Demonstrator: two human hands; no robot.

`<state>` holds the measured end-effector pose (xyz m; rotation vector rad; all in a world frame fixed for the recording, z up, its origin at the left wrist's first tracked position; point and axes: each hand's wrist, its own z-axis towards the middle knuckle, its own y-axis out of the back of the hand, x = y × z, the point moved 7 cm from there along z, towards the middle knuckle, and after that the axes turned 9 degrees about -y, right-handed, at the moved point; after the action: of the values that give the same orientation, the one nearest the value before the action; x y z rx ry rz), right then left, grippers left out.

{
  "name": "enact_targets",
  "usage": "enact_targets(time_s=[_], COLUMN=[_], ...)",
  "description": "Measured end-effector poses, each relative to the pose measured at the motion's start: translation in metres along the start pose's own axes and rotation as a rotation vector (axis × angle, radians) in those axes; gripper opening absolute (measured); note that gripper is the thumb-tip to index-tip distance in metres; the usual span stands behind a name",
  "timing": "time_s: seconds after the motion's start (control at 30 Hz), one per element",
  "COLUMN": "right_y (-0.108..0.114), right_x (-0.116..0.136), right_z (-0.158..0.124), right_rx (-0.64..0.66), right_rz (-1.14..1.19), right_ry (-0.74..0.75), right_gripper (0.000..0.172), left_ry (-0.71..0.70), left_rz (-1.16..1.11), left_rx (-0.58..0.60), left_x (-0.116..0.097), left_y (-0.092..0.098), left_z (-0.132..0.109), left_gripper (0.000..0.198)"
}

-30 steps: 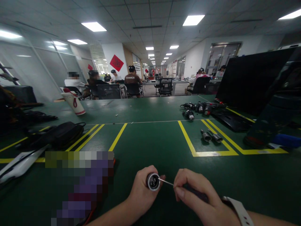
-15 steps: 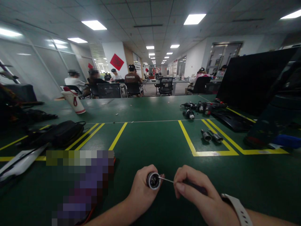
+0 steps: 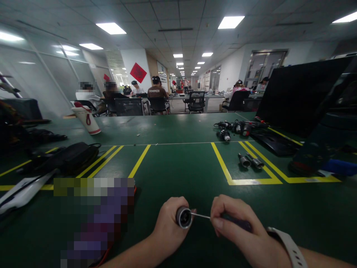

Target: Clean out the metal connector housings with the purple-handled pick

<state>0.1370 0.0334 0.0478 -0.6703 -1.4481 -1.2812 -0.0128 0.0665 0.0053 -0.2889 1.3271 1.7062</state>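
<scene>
A long open office fills the upper frame — ceiling light panels, glass walls at left, seated people at far desks in the centre. Below spreads a dark green table (image 3: pixel 178 163) marked with yellow lines. A black monitor (image 3: pixel 301 93) stands at right, a black bag (image 3: pixel 72 156) at left, a paper cup (image 3: pixel 86 120) upper left. At bottom centre the left hand (image 3: pixel 167 230) is wrapped around a round connector (image 3: pixel 184 217); the right hand (image 3: pixel 237 230) pinches a thin screwdriver (image 3: pixel 200 215), its tip at the connector's face.
</scene>
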Motion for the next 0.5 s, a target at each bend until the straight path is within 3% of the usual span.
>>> enact_targets(time_s=[0.23, 0.5], right_y=[-0.014, -0.003], right_x=[0.041, 0.027], right_z=[-0.009, -0.004], right_rx=[0.109, 0.033], right_rz=[-0.403, -0.246], right_ry=[0.285, 0.135], right_gripper=[0.017, 0.019], left_ry=[-0.079, -0.126], left_rz=[0.197, 0.214], left_rx=[0.092, 0.119], left_x=[-0.007, -0.009], left_y=[-0.005, -0.009], left_z=[0.0, 0.001], left_gripper=[0.018, 0.021])
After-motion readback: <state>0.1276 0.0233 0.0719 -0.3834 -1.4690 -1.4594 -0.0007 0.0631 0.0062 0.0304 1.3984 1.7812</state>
